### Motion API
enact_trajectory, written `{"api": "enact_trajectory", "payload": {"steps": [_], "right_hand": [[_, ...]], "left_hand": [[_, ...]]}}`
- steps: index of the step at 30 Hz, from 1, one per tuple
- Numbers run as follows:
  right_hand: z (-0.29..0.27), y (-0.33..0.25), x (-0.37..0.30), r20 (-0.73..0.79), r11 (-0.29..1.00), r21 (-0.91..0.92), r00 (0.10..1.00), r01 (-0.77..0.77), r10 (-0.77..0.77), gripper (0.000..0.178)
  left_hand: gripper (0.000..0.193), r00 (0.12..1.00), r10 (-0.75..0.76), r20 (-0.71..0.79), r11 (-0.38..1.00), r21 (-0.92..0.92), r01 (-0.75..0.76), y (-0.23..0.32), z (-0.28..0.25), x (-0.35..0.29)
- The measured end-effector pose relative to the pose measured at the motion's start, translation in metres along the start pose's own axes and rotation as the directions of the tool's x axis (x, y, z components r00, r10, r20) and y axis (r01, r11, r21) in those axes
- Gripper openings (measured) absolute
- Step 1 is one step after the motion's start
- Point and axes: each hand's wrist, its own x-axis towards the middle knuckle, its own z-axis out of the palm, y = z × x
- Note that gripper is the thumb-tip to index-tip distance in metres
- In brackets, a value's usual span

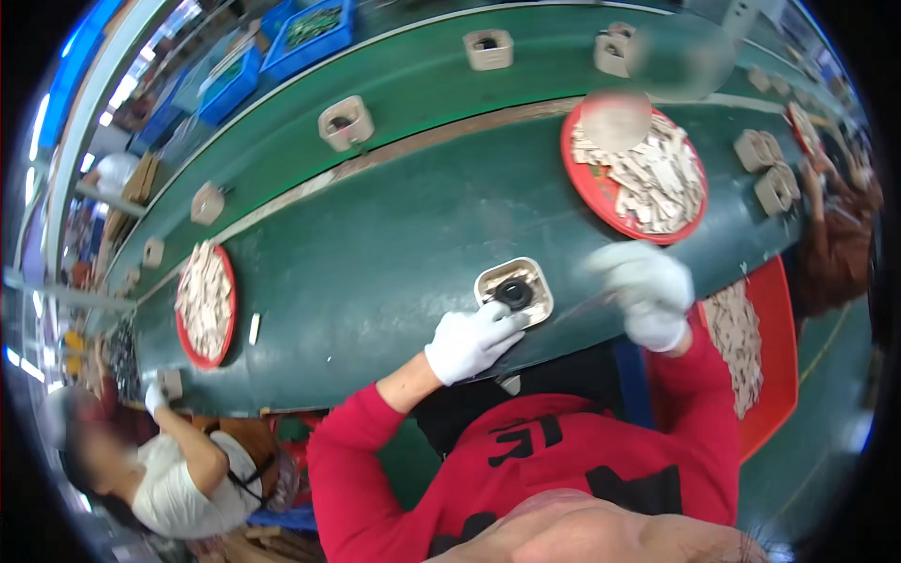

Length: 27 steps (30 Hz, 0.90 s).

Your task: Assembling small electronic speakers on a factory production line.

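A cream, box-like plastic housing (484,280) with rounded corners lies on the green work surface in front of me. Inside it sits a round black part (513,294) with pale bits around it. My left hand (476,342), in a white glove, grips the near left rim of the housing, its fingers reaching toward the black part. To the right, my right hand (646,289), also gloved, is raised and smeared by motion. A thin dark streak (584,307) runs from it toward the housing; its kind is too blurred to tell.
Red round trays (570,159) of pale strips stand at right and far left. One loose strip (254,328) lies near the left tray. A red bin (781,347) is beside my right arm. Similar housings (489,51) line the far green belt (413,84). Other people sit at both sides.
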Motion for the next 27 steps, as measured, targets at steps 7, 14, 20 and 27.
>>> {"api": "enact_trajectory", "payload": {"steps": [7, 14, 20, 27], "right_hand": [[0.033, 0.021, -0.085, -0.222, 0.777, 0.115, 0.747, -0.619, 0.627, 0.037], [0.055, 0.038, -0.112, -0.300, 0.767, 0.152, 0.711, -0.623, 0.636, 0.026], [0.061, 0.046, -0.107, -0.276, 0.782, 0.143, 0.734, -0.607, 0.620, 0.022], [0.048, 0.049, -0.115, -0.281, 0.747, 0.155, 0.696, -0.646, 0.660, 0.020]], "left_hand": [[0.035, 0.970, -0.125, -0.211, 0.988, 0.066, 0.141, -0.059, 0.007, 0.039], [0.022, 0.864, -0.237, -0.444, 0.956, 0.051, 0.288, -0.144, 0.009, 0.111], [0.035, 0.690, -0.115, -0.715, 0.942, 0.142, 0.304, -0.266, -0.008, 0.165], [0.037, 0.512, -0.507, -0.694, 0.689, 0.031, 0.724, -0.260, -0.032, 0.181]]}}
